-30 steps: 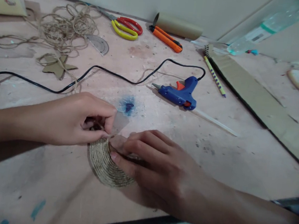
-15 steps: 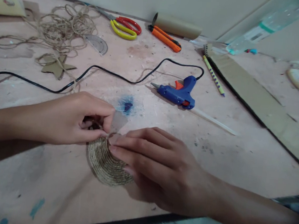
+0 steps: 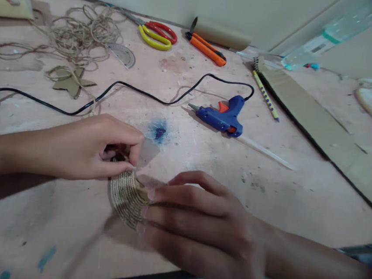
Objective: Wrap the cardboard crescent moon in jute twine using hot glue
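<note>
A twine-wound piece [image 3: 126,197], rounded and covered in close rows of jute twine, is held near the table's front edge. My left hand [image 3: 115,152] pinches at its upper left edge, thumb and forefinger pressed together over the twine; its other fingers curl underneath. Across the right part of the piece stretch the spread fingers of my right hand [image 3: 198,219], slightly blurred and hiding much of it. Between them a bit of light brown inner surface shows. A loose strand of twine [image 3: 94,106] leads away behind my left hand.
Beyond the hands lie a blue glue gun [image 3: 221,116] with its black cord [image 3: 150,95], a cardboard star [image 3: 74,84], tangled twine [image 3: 80,35], a protractor [image 3: 123,55], scissors [image 3: 156,36], an orange cutter [image 3: 206,49], a cardboard tube [image 3: 220,33], a pencil [image 3: 265,95] and a cardboard strip [image 3: 331,131].
My right hand has shifted down and right, its fingers spreading and uncovering the inner side of the twine-wound piece. My left hand stays almost still in its pinch.
</note>
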`<state>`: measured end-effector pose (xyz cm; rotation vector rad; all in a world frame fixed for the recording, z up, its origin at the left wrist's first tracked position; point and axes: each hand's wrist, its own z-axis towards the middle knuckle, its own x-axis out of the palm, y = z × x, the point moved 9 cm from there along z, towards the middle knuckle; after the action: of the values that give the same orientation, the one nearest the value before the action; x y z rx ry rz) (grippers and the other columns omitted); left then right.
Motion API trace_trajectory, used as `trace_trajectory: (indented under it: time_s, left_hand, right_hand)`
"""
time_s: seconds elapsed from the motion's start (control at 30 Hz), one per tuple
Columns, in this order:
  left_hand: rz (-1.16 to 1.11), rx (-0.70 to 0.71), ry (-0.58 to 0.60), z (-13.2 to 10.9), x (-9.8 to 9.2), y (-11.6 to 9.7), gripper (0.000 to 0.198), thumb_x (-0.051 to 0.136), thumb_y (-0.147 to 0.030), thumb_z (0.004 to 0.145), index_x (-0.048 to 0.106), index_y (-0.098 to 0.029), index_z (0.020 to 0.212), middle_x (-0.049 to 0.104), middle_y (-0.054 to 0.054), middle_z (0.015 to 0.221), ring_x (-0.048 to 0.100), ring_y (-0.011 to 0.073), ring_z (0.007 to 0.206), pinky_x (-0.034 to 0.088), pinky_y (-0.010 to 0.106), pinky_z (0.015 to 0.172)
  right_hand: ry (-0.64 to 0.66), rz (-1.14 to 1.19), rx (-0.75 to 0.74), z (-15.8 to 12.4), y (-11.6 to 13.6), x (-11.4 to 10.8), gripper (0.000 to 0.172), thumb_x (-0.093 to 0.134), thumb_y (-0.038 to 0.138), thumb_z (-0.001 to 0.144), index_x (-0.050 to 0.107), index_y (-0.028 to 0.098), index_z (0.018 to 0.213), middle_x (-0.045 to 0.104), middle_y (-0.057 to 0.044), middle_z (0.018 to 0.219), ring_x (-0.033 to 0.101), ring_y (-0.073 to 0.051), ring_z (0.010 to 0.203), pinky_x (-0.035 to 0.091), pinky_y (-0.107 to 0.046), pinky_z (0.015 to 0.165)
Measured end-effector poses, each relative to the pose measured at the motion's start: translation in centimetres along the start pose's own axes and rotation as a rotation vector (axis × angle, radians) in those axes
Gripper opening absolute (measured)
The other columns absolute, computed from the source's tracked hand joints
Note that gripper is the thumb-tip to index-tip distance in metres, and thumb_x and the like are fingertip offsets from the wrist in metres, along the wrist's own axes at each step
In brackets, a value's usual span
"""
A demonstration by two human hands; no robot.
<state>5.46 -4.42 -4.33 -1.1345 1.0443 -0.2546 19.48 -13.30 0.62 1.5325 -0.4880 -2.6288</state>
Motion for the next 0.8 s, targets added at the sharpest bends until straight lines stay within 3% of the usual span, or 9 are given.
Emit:
trace_trajectory:
  time_s: [0.17,0.37,0.5,0.57,0.67,0.8]
  left_hand:
    - [0.006,-0.012,0.015,0.1,0.0,-0.3,0.013,0.063,-0.014,0.094,0.069,-0.021,0.085,0.07,-0.003,0.075,0.056,0.011,0.061,0.039,0.023,0.055]
    - [0.004,-0.023,0.013,-0.1,0.2,0.2,0.012,0.064,-0.015,0.095,0.07,-0.022,0.086,0.071,-0.001,0.077,0.057,0.0128,0.063,0.04,0.025,0.057]
    - [-0.005,-0.003,0.001,-0.2,0.1,0.3,0.013,0.064,-0.013,0.094,0.07,-0.022,0.087,0.073,-0.002,0.078,0.06,0.013,0.066,0.041,0.025,0.058]
    - [-0.013,0.008,-0.006,-0.3,0.1,0.3,0.014,0.063,-0.012,0.094,0.07,-0.023,0.089,0.074,-0.002,0.081,0.062,0.0133,0.069,0.043,0.025,0.06]
    - [-0.011,-0.001,-0.003,-0.3,0.1,0.4,0.013,0.064,-0.013,0.095,0.071,-0.023,0.09,0.075,-0.002,0.082,0.063,0.0136,0.07,0.044,0.025,0.061]
    - [-0.002,-0.013,0.006,-0.1,-0.1,0.0,0.012,0.066,-0.014,0.095,0.071,-0.022,0.087,0.071,-0.003,0.076,0.056,0.0108,0.061,0.04,0.024,0.056]
  right_hand:
    - [0.083,0.066,0.111,-0.2,-1.1,1.3,0.034,0.06,0.019,0.117,0.073,0.006,0.146,0.08,-0.015,0.149,0.069,-0.026,0.149,0.058,-0.045,0.122]
    - [0.05,0.048,0.086,-0.3,-1.0,1.0,0.024,0.065,0.018,0.115,0.08,0.008,0.131,0.087,-0.013,0.131,0.072,-0.025,0.145,0.058,-0.043,0.122]
    - [-0.019,0.057,0.11,-0.2,-1.1,0.2,0.019,0.063,0.017,0.117,0.079,0.013,0.126,0.09,-0.007,0.111,0.076,-0.021,0.136,0.061,-0.038,0.112]
    - [-0.057,0.09,0.135,-0.2,-1.4,-0.1,0.018,0.062,0.014,0.116,0.077,0.014,0.126,0.09,-0.007,0.111,0.078,-0.02,0.131,0.062,-0.037,0.109]
    - [-0.034,0.145,0.154,-0.3,-1.6,0.2,0.023,0.063,0.013,0.113,0.073,0.01,0.134,0.088,-0.012,0.129,0.075,-0.024,0.139,0.06,-0.041,0.117]
    - [0.101,0.142,0.152,-0.5,-1.6,1.5,0.03,0.057,0.019,0.119,0.071,0.01,0.144,0.081,-0.014,0.149,0.067,-0.026,0.152,0.053,-0.045,0.127]
